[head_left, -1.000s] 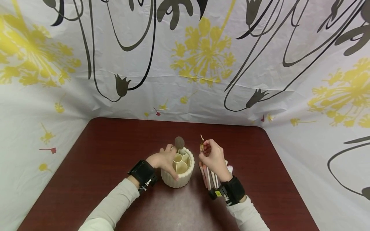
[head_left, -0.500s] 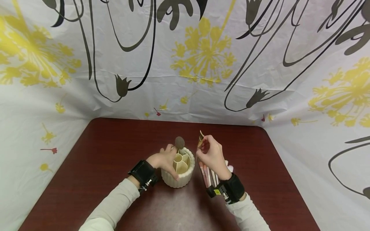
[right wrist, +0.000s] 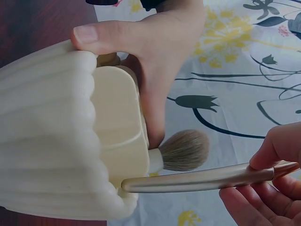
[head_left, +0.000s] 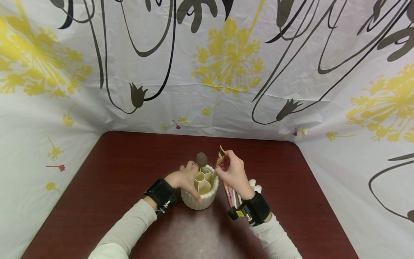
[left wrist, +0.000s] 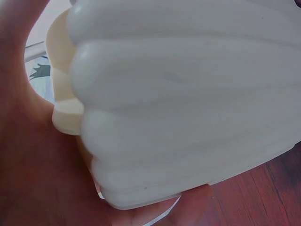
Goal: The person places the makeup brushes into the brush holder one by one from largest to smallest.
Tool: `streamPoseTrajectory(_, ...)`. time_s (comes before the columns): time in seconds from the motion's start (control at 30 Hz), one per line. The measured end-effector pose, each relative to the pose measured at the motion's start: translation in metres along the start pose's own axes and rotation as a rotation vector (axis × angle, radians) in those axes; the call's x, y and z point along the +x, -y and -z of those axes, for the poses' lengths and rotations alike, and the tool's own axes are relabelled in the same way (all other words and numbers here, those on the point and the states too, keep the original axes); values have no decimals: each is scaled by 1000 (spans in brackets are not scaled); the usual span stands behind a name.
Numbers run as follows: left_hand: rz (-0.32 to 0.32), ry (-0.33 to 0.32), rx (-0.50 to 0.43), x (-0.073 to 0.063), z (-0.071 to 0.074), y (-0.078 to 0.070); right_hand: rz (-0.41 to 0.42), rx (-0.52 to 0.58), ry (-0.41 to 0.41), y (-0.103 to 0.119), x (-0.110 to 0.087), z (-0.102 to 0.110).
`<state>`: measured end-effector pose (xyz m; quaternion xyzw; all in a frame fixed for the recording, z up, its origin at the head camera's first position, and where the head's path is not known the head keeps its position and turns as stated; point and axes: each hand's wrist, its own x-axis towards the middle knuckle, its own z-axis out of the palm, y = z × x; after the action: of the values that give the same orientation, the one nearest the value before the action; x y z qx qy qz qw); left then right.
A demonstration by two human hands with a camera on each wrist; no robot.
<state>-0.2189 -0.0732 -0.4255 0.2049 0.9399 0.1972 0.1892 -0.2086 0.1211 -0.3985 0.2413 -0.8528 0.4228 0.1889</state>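
Brush with a slim, gold-beige metallic handle (right wrist: 197, 181) was pinched in the fingers of the right hand (head_left: 232, 172), its handle end pointed at the rim of a fluted cream plastic cup (head_left: 198, 201). The cup was stood upright midway between the side edges of the dark red-brown wooden counter (head_left: 139, 154), its rim clasped by the fingers of the left hand (head_left: 185, 180). A brush with rounded grey-brown bristles (head_left: 202, 159) was stood in the cup. Slim pink and white sticks (head_left: 229, 195) were laid toward the right edge.
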Motion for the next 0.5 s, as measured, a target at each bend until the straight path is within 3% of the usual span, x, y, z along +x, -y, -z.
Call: streamPoseTrajectory(0.5, -2, 1, 17, -1, 0, -1, 12, -13, 49, -9, -4, -13)
